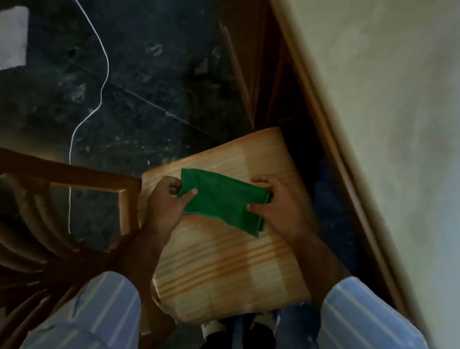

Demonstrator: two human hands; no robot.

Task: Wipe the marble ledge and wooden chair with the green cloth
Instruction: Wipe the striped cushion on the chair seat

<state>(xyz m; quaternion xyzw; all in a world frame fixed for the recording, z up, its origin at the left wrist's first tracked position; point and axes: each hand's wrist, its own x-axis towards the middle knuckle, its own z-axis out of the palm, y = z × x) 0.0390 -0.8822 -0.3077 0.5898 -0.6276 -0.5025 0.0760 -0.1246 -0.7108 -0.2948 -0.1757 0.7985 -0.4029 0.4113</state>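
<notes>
A folded green cloth [220,200] is stretched between both hands just above the striped orange cushion [227,266] of the wooden chair. My left hand [166,202] pinches the cloth's left edge. My right hand [280,208] grips its right end, fingers over the fold. The chair's dark wooden backrest [39,205] lies at the lower left. The pale marble ledge [411,111] runs diagonally along the right side, with a brown wooden trim under its edge.
Dark marble floor [137,65] fills the upper left, with a thin white cord [105,72] trailing across it and behind the chair back. A dark wooden post [239,26] stands beside the ledge. My striped sleeves and a shoe show at the bottom.
</notes>
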